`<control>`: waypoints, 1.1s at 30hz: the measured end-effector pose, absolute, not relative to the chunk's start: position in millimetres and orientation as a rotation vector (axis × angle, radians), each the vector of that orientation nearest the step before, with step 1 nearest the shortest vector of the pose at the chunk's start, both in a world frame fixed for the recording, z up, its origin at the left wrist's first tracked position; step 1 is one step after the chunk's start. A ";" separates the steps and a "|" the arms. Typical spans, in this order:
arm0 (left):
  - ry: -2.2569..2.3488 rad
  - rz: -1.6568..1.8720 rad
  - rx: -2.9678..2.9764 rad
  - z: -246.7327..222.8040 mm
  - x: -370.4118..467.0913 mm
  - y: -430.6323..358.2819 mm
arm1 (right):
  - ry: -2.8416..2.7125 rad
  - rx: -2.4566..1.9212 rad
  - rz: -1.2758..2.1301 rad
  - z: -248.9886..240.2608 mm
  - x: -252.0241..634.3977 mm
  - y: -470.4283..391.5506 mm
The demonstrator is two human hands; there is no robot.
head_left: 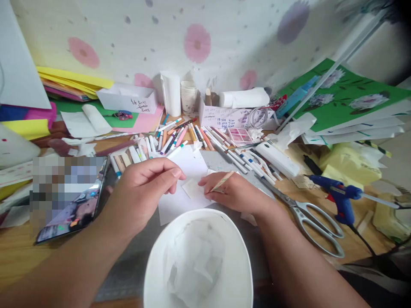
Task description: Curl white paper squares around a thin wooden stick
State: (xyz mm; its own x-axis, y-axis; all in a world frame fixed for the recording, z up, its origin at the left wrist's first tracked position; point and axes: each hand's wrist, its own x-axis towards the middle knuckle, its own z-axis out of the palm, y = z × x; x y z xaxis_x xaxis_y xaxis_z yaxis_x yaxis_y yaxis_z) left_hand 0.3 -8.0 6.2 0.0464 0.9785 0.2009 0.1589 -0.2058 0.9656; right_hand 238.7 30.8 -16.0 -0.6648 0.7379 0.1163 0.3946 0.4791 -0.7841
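Note:
My right hand (229,190) holds a thin patterned stick (222,181) and rests at the right side of the white paper (170,209). Its fingertips are beside a small off-white square (192,188) lying on the paper. My left hand (147,184) hovers at the paper's left side with thumb and index finger pinched together; whatever is between them, if anything, is too small to make out. Nearest to me, below both hands, a white bin (150,265) has crumpled translucent material inside.
A tablet (77,201) lies at the left. Many markers (180,139) spread behind my hands. Large scissors (308,218) and a blue glue gun (343,194) are at the right. Paper cups (189,97) and a white box (224,117) stand at the back.

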 end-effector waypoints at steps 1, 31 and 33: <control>1.206 1.246 1.501 5.5 -0.2 -7.9 | -2.289 -0.953 1.037 -17.4 238.4 31.7; 0.954 1.072 1.169 11.0 9.7 -18.1 | -1.304 -0.489 1.336 0.6 208.9 5.7; 0.900 1.098 1.144 12.9 9.6 -19.7 | -1.277 -0.465 1.290 0.7 207.3 3.5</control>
State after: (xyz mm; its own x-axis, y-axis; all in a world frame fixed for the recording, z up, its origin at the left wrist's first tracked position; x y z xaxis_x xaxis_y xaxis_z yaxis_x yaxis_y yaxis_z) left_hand 9.6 -19.7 12.9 0.2422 0.9702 -0.0060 -0.1961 0.0551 0.9790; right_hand 207.3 3.5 0.7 -0.2182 0.8766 0.4290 -0.4377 0.3050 -0.8458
